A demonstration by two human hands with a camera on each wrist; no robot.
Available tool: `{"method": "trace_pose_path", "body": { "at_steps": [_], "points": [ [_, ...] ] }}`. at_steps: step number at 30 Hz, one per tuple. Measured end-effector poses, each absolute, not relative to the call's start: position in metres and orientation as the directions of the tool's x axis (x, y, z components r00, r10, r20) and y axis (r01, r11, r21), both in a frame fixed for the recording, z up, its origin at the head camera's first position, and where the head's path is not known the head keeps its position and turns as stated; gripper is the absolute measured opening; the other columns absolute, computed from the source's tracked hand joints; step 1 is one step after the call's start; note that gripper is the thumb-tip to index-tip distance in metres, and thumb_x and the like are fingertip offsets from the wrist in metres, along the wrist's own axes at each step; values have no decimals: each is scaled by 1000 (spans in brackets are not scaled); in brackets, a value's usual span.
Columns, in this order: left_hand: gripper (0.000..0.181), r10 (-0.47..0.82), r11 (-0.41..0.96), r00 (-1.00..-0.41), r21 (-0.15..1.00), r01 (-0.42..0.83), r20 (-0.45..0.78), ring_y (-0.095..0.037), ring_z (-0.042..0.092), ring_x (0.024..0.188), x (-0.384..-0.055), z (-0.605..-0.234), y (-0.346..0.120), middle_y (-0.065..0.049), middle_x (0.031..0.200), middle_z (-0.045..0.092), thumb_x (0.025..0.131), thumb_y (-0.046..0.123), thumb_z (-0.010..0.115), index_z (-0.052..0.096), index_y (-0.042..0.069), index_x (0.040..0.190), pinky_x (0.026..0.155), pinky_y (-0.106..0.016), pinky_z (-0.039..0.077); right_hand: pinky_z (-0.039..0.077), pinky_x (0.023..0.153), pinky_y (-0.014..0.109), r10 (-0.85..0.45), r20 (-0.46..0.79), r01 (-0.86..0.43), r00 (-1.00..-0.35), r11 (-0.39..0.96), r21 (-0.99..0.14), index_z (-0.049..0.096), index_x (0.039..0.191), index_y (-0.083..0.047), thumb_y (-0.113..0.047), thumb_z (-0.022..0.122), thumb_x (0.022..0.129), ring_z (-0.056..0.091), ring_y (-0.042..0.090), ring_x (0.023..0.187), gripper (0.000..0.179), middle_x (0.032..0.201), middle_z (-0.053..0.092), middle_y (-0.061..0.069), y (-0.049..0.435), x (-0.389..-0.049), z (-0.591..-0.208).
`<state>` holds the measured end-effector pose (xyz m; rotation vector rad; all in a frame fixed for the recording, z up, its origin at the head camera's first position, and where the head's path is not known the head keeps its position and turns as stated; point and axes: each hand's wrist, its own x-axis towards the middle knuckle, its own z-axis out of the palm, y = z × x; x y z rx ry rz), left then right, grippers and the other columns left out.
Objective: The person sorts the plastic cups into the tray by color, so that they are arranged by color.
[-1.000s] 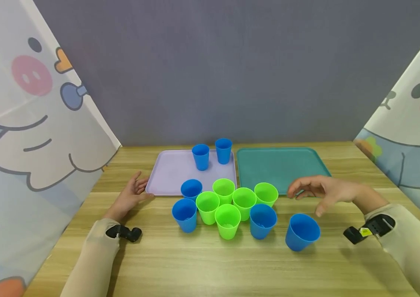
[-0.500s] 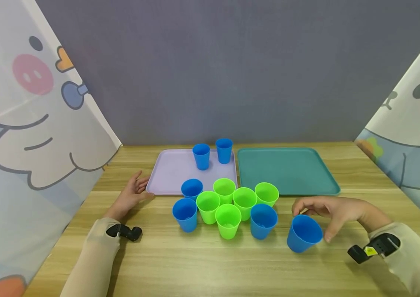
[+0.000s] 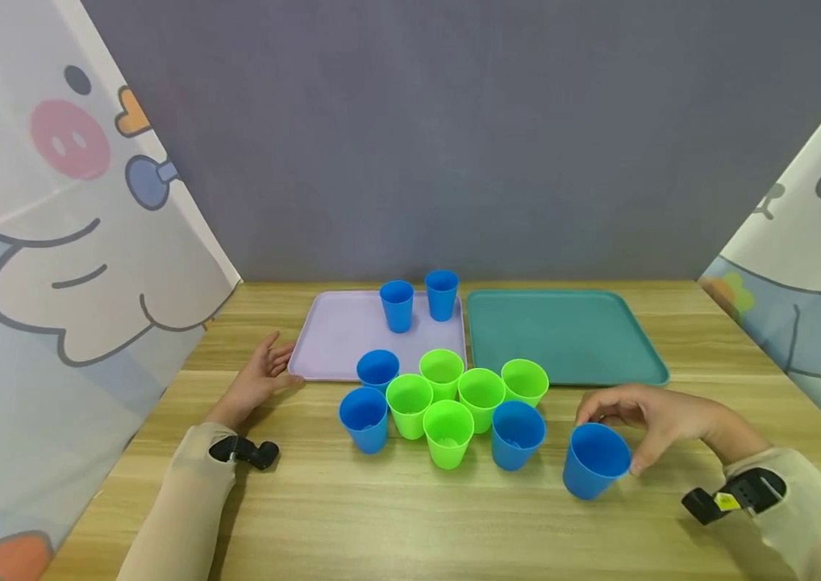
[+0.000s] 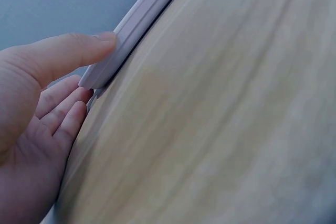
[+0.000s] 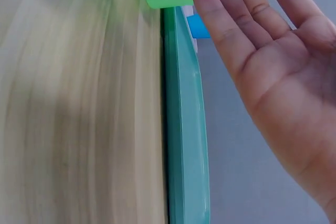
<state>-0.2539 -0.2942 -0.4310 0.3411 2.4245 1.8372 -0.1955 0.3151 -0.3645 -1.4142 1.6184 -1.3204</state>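
Toward four o'clock from five green cups on the table, a blue cup stands mouth up, apart from the nearest other blue cup at its nine o'clock. The right hand meets it from two o'clock, fingers behind the rim's eleven o'clock, thumb at three; yet the right wrist view shows no cup against the palm, so I cannot tell whether it grips. The cup is probably light, smooth plastic, a little springy and hard to break, though a strong squeeze could push the mouth oval. Opposite walls just below the rim look the best hold, since the wider top should resist slipping through. At the green cups' nine o'clock, the left hand lies relaxed, thumb touching the lilac tray's rim.
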Motion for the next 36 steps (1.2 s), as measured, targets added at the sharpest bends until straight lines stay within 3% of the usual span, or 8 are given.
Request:
{"method": "trace_pose_path", "body": {
  "at_steps": [10,17,24,31,36],
  "points": [
    [103,220,264,-974,957,118,59,-44,27,143,-254,-432,-294,-33,155,25,86,-10,68,-8,-3,155,117,-44,26,48,101,32,-936,202,-454,-288,-52,-889,50,134,6,22,71,71,58,26,116,68,127,58,15,332,-212,-341],
    [102,210,265,-975,956,126,70,-45,27,142,-256,-429,-295,-34,155,26,86,-11,67,-8,-4,156,118,-47,23,49,99,28,-889,188,-456,-418,27,-890,51,131,7,26,66,74,60,19,115,63,126,63,8,338,-237,-326],
    [102,222,252,-972,959,131,74,-44,27,143,-255,-427,-295,-34,154,26,87,-12,66,-8,-3,156,118,-49,22,49,98,24,-844,212,-465,-493,50,-884,51,132,8,24,63,80,61,15,115,55,125,65,3,327,-263,-321],
    [103,216,260,-974,958,118,61,-45,26,143,-253,-429,-294,-34,155,25,86,-12,67,-8,-4,155,118,-50,21,51,95,22,-731,175,-459,-659,207,-864,53,129,10,15,72,81,64,12,110,51,118,68,-1,296,-285,-310],
    [102,209,256,-976,959,119,65,-45,27,142,-253,-431,-294,-34,155,26,86,-12,67,-8,-4,156,118,-49,22,53,94,27,-661,134,-431,-738,309,-847,55,128,9,6,79,80,65,15,107,55,115,69,7,263,-298,-301]
  ]
}}
